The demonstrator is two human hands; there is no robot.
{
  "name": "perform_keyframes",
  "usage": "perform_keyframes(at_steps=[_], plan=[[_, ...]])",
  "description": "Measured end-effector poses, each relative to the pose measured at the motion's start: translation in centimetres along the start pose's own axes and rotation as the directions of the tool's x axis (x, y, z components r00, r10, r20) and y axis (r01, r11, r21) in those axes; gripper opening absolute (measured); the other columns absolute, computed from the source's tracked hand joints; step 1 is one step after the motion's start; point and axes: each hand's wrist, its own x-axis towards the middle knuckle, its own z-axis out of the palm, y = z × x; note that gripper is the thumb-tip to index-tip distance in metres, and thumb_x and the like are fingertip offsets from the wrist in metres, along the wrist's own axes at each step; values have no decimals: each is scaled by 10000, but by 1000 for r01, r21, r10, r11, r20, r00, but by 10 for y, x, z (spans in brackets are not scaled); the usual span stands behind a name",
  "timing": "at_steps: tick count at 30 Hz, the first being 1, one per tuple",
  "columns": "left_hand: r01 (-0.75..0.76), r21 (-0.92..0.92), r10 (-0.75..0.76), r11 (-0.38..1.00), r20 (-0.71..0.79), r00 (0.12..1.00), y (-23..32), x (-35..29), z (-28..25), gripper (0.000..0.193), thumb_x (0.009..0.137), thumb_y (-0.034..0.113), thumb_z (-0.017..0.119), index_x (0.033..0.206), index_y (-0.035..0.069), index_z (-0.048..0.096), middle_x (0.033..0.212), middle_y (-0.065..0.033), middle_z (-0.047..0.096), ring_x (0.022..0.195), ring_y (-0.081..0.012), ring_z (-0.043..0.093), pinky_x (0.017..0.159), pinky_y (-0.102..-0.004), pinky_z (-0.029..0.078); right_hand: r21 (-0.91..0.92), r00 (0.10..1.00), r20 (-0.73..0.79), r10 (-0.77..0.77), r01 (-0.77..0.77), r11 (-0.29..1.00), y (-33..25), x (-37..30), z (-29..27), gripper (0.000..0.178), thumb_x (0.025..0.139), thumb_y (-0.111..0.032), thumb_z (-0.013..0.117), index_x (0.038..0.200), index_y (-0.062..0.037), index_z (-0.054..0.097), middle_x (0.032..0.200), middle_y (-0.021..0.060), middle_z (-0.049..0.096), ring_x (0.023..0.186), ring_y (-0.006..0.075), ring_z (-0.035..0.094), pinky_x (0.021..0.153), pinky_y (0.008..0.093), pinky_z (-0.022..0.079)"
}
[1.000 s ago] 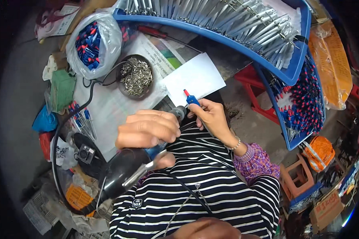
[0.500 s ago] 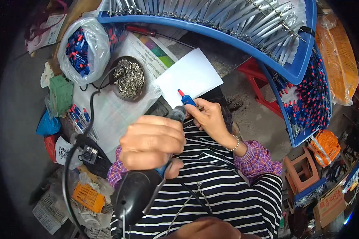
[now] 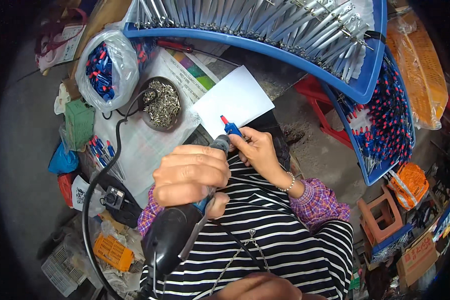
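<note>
My left hand [image 3: 190,175] is wrapped around a black corded electric screwdriver [image 3: 171,235]. The tool's dark nose [image 3: 221,143] meets the lower end of a small blue plastic piece with a red tip [image 3: 232,128]. Between thumb and fingers, my right hand [image 3: 257,152] pinches that blue piece over the lower edge of a white sheet [image 3: 237,97]. Where the bit touches the piece is hidden by the nose and fingers. To the left of the sheet stands a round bowl [image 3: 177,123] full of small metal screws or pins.
A large blue tray [image 3: 245,39] of long metal parts lies across the top. Another blue bin [image 3: 362,165] at right holds many blue-and-red pieces, as does a plastic bag [image 3: 127,85]. The tool's black cable [image 3: 102,175] runs along the left. A red stool [image 3: 325,112] stands right.
The whole view has shifted slightly. Both hands keep the same grips, with the screwdriver nose still against the blue piece.
</note>
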Motion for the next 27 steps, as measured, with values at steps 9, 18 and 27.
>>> perform_keyframes(at_steps=[9, 18, 27], plan=[[-20, -39, 19, 999, -26, 999, -4, -11, -9, 399, 769, 63, 686, 959, 58, 335, 731, -147, 592, 569, -264, 621, 527, -393, 541, -43, 1000, -7, -20, 19, 999, 1, 1, 0, 197, 877, -171, 621, 822, 15, 655, 602, 25, 622, 433, 37, 498, 373, 193, 358], [-84, -119, 53, 989, -241, 969, -1, -21, -11, 426, 832, 281, 689, 981, 75, 347, 726, -121, 578, 566, -238, 607, 472, -364, 511, -48, 999, 27, -47, 48, 998, 0, -1, 0, 189, 896, -182, 606, 855, -5, 658, 654, 13, 642, 457, 16, 486, 384, 170, 362], [-44, -64, 40, 997, -60, 997, -4, -8, -11, 398, 799, 135, 689, 953, 55, 331, 738, -146, 590, 570, -269, 624, 487, -383, 537, 0, 1000, 20, 4, -4, 1000, 2, 1, -1, 191, 890, -186, 616, 882, -1, 664, 662, 22, 648, 455, 21, 486, 384, 172, 365]])
